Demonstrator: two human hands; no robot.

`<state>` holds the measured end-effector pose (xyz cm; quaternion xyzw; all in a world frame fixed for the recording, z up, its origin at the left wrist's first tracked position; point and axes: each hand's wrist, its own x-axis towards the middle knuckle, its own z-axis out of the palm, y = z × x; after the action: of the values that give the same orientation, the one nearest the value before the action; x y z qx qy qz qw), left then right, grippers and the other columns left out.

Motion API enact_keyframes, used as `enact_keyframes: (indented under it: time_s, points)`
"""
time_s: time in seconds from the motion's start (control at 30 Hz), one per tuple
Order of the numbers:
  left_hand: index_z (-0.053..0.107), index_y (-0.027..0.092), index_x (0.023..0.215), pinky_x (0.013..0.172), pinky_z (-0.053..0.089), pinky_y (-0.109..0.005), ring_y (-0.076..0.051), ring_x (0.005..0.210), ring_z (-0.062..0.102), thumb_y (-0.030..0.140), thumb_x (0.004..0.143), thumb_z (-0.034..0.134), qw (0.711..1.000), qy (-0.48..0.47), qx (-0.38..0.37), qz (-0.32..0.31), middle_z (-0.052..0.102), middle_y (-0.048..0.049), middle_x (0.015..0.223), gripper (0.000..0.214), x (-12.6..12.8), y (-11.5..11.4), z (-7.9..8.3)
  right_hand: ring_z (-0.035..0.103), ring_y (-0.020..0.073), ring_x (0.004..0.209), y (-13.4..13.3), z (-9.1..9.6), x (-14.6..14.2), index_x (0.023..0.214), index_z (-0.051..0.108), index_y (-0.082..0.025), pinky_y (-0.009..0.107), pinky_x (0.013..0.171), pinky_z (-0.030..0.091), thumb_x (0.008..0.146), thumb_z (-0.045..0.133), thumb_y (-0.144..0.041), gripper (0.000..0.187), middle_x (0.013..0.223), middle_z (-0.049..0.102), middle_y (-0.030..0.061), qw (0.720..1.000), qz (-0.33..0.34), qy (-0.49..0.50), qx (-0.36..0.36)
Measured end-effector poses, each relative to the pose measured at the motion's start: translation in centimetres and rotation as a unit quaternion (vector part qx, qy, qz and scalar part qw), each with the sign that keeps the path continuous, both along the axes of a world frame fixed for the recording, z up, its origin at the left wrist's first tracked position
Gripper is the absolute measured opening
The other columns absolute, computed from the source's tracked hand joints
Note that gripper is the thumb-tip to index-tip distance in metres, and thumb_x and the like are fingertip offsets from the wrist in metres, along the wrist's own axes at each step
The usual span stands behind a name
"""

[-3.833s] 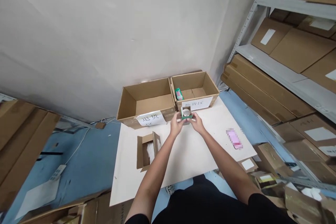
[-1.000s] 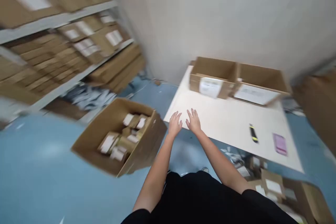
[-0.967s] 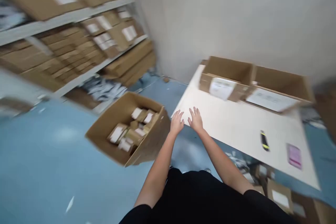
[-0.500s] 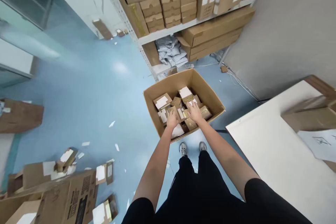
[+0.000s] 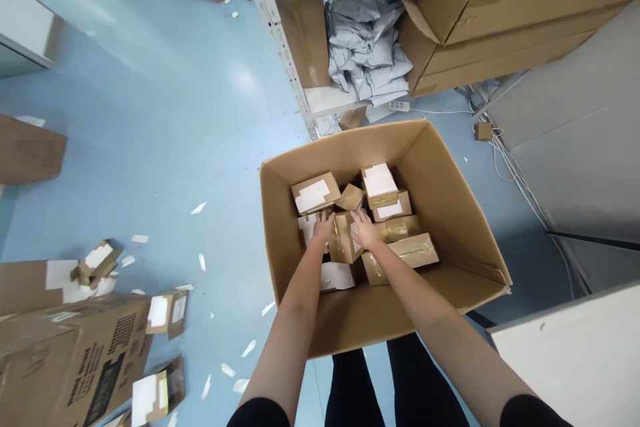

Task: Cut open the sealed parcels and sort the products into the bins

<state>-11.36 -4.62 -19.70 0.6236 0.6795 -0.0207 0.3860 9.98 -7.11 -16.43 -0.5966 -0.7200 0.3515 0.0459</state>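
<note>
A large open cardboard box [image 5: 450, 207] stands on the blue floor in front of me, holding several small taped brown parcels with white labels. Both my arms reach down into it. My left hand [image 5: 323, 227] and my right hand [image 5: 364, 229] close from either side on one small brown parcel [image 5: 343, 245] near the middle of the pile. Other parcels lie around it, one with a white label on top [image 5: 379, 181] at the back.
A metal shelf rack [image 5: 280, 47] with long cardboard boxes and grey mailer bags [image 5: 367, 53] stands behind the box. Torn boxes and paper scraps [image 5: 100, 320] litter the floor at left. A white table corner [image 5: 575, 360] is at lower right, with cables by the wall.
I turned left from the white table to the floor box and bent closer. My hands went from open over the table down into the box and closed on a small parcel.
</note>
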Motion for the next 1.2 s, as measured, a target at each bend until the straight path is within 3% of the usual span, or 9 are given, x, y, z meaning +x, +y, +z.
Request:
enact_keyframes:
  time_s: [0.1,0.23,0.37,0.47,0.63,0.8,0.97,1.07,1.2]
  points:
    - [0.058,0.016,0.138,0.119,0.042,-0.052,-0.042,0.149,0.043,0.012,0.064,0.091,0.997,-0.067,0.031,0.008,0.052,-0.0213,0.155,0.081,-0.2,-1.4,-1.0,0.054,0.0396,0.144,0.1,-1.3,-0.8,0.169,0.035,-0.025,0.049,0.117,0.046,0.090,0.077,-0.033,0.090,0.176,0.024,0.0180,0.999,-0.013,-0.002,-0.037]
    - [0.067,0.017,0.127,0.111,0.051,-0.041,-0.028,0.122,0.064,0.005,0.077,0.079,0.984,-0.152,0.079,0.048,0.062,-0.0125,0.136,0.053,-0.5,-4.4,-0.2,0.069,0.0390,0.127,-1.0,-1.8,-2.3,0.166,0.040,-0.027,0.046,0.111,0.051,0.090,0.080,-0.035,0.086,0.176,0.019,0.0222,0.994,-0.030,-0.004,-0.107]
    - [0.076,0.019,0.118,0.110,0.053,-0.042,-0.026,0.117,0.067,-0.003,0.077,0.072,0.968,-0.193,0.117,0.111,0.065,-0.0110,0.128,0.046,0.2,-7.1,2.1,0.063,0.0363,0.138,-3.2,-0.3,-2.5,0.159,0.051,-0.020,0.044,0.117,0.047,0.092,0.072,-0.016,0.070,0.175,0.023,0.0230,0.992,-0.019,0.012,-0.125]
    - [0.079,0.021,0.114,0.112,0.053,-0.045,-0.026,0.117,0.068,0.001,0.081,0.070,0.965,-0.193,0.139,0.112,0.065,-0.0100,0.128,0.040,1.7,-8.8,5.0,0.054,0.0323,0.147,-5.2,2.2,-1.3,0.158,0.052,-0.018,0.042,0.123,0.041,0.091,0.068,-0.008,0.069,0.173,0.030,0.0205,0.994,-0.041,0.035,-0.094]
    - [0.080,0.025,0.115,0.112,0.055,-0.046,-0.026,0.121,0.067,0.005,0.088,0.065,0.959,-0.183,0.210,0.044,0.065,-0.0094,0.131,0.037,5.3,-10.3,13.3,0.052,0.0307,0.149,-8.7,9.9,1.8,0.158,0.051,-0.020,0.045,0.125,0.040,0.091,0.063,-0.007,0.070,0.171,0.036,0.0183,0.992,-0.117,0.052,-0.017]
    - [0.079,0.026,0.122,0.112,0.055,-0.044,-0.025,0.121,0.066,0.008,0.091,0.064,0.921,-0.210,0.319,-0.074,0.066,-0.0096,0.131,0.038,10.3,-10.3,25.6,0.057,0.0321,0.144,-12.0,22.2,6.9,0.160,0.050,-0.020,0.046,0.121,0.045,0.093,0.062,-0.010,0.068,0.172,0.034,0.0190,0.977,-0.183,0.047,0.094]
    - [0.077,0.027,0.126,0.109,0.057,-0.043,-0.024,0.119,0.067,0.014,0.096,0.064,0.854,-0.292,0.389,-0.185,0.065,-0.0099,0.131,0.035,19.2,-13.0,37.0,0.060,0.0352,0.140,-18.4,34.0,15.3,0.159,0.051,-0.024,0.047,0.116,0.050,0.093,0.061,-0.010,0.068,0.174,0.032,0.0155,0.941,-0.280,-0.009,0.191]
    - [0.077,0.027,0.128,0.109,0.057,-0.042,-0.023,0.117,0.067,0.017,0.097,0.065,0.821,-0.335,0.391,-0.247,0.064,-0.0097,0.132,0.034,26.6,-17.6,40.9,0.063,0.0355,0.137,-25.6,37.8,21.5,0.160,0.050,-0.026,0.047,0.113,0.053,0.093,0.061,-0.010,0.070,0.174,0.032,0.0137,0.907,-0.349,-0.036,0.233]
    - [0.079,0.028,0.125,0.109,0.056,-0.042,-0.023,0.117,0.067,0.014,0.095,0.066,0.786,-0.372,0.358,-0.339,0.065,-0.0091,0.132,0.035,38.0,-27.3,42.1,0.065,0.0342,0.135,-38.7,38.4,30.2,0.157,0.053,-0.025,0.046,0.114,0.053,0.091,0.063,-0.011,0.068,0.172,0.037,0.0136,0.851,-0.450,-0.065,0.263]
